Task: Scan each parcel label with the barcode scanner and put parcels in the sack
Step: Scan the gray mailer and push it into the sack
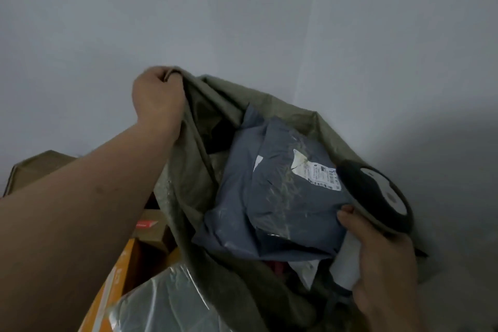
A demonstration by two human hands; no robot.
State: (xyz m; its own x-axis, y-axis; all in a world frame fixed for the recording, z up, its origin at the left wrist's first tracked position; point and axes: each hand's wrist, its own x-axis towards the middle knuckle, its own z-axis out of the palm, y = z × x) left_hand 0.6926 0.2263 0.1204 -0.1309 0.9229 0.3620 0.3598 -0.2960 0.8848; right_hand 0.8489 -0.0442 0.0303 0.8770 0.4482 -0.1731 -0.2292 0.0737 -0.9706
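Observation:
My left hand (157, 100) grips the rim of the olive-green sack (188, 175) and holds it up, so its mouth gapes toward me. Inside the mouth lies a grey-blue plastic parcel (269, 197) with a white barcode label (318, 172) near its upper right corner. My right hand (382, 269) holds the barcode scanner (377, 197) by its white handle at the sack's right edge, the dark head beside the label. More parcels show dimly deeper in the sack.
A pale wall fills the background. Brown cardboard boxes (35, 167) stand at the left behind my forearm. An orange box (118, 277) and a clear-wrapped grey parcel (167, 304) sit at the lower left beside the sack.

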